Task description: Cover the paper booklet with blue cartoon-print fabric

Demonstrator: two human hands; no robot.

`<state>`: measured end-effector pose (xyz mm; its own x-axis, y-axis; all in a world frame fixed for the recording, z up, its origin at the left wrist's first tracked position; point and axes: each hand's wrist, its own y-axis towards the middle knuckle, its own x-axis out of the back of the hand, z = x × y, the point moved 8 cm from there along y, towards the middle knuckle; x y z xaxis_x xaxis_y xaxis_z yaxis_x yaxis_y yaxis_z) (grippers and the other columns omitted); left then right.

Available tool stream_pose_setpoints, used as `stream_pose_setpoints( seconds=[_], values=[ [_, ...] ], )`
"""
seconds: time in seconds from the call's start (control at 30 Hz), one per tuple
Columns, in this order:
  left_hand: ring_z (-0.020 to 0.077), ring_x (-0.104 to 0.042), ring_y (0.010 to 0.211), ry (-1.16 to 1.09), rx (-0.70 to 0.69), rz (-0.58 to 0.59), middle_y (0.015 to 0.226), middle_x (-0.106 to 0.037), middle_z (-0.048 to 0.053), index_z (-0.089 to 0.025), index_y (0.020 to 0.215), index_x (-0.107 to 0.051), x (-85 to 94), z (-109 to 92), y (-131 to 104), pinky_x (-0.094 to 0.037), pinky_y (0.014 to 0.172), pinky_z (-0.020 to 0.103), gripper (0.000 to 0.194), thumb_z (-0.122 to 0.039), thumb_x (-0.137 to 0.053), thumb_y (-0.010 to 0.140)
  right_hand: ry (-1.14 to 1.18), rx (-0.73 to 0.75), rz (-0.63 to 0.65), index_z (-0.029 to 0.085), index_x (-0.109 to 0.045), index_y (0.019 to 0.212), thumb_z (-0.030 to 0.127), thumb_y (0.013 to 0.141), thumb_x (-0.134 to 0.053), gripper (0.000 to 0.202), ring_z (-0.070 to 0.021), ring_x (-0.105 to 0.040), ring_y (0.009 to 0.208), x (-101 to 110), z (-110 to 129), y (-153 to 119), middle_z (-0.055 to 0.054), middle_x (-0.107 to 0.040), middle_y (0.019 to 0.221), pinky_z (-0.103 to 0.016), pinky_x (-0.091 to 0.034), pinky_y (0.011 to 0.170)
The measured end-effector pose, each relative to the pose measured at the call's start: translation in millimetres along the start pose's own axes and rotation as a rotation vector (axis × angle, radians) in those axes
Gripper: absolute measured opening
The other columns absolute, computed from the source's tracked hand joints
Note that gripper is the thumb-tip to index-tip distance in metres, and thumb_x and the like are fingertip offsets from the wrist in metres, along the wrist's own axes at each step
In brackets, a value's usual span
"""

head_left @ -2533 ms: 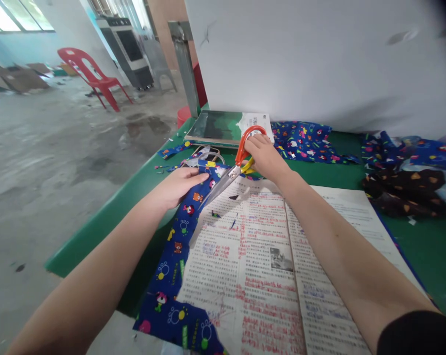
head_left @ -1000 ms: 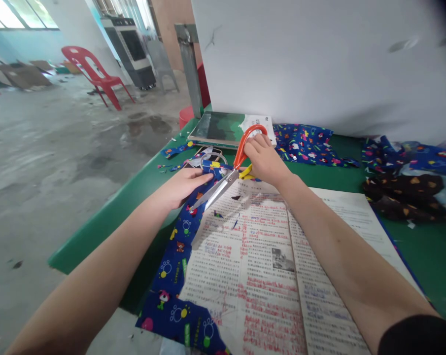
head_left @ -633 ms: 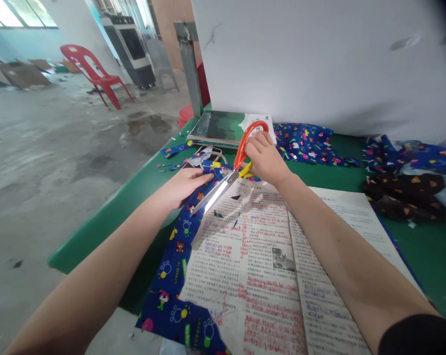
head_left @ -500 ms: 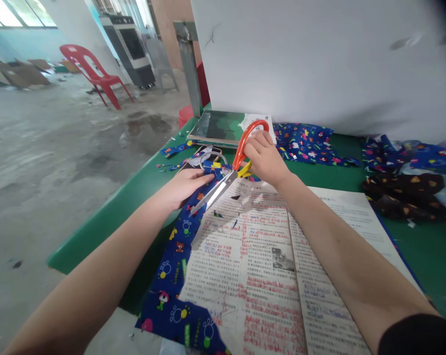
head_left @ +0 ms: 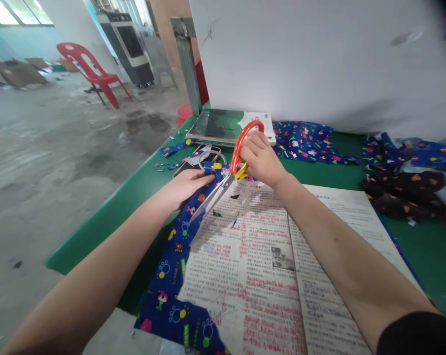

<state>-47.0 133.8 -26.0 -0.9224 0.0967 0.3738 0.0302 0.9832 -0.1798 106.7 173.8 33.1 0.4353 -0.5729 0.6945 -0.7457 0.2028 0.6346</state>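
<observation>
Blue printed cloth (head_left: 162, 276): near edge of the table (head_left: 97, 217), its strip beside the printed pages (head_left: 215, 276).
Left hand (head_left: 186, 187): fingers pressing the cloth's far part.
Scissors (head_left: 223, 185): blades slightly apart, over the cloth and the pages' edge.
Right hand (head_left: 261, 158): fingers closed round the orange and yellow handles.
Green-covered book (head_left: 219, 125): beyond the scissors.
Red chair (head_left: 97, 74): on the floor, well apart.

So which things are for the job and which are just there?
Seem in use:
metal scissors with orange and yellow handles, right hand
blue cartoon cloth, left hand
open pages with red writing

Seem just lying about:
green and white book
brown patterned cloth
red plastic chair
</observation>
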Motion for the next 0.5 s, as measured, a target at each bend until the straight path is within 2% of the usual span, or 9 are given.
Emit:
stream_pose_setpoints(
  seconds=[0.27,0.5],
  values=[
    [0.0138,-0.063,0.067,-0.014,0.019,-0.021,0.077,-0.070,0.001,-0.019,0.077,-0.067,0.1,5.4,2.2,-0.048,0.057,0.022,0.023,-0.043,-0.066,0.075,0.086,-0.027,0.033,0.021,-0.053,0.089,0.019,0.092,-0.034,0.020,-0.0222,-0.047,0.104,-2.9,-0.6,1.1,-0.005,-0.055,0.101,-0.049,-0.034,0.101],
    [0.0125,-0.061,0.065,-0.032,0.007,-0.026,0.072,-0.067,-0.001,-0.019,0.073,-0.066,-0.9,5.0,2.2,-0.047,0.057,0.021,0.019,-0.039,-0.066,0.075,0.109,-0.006,-0.004,0.021,-0.052,0.086,0.021,0.094,-0.033,0.020,-0.0206,-0.048,0.099,-0.7,1.7,2.1,-0.005,-0.055,0.096,-0.047,-0.036,0.099]
  ],
)
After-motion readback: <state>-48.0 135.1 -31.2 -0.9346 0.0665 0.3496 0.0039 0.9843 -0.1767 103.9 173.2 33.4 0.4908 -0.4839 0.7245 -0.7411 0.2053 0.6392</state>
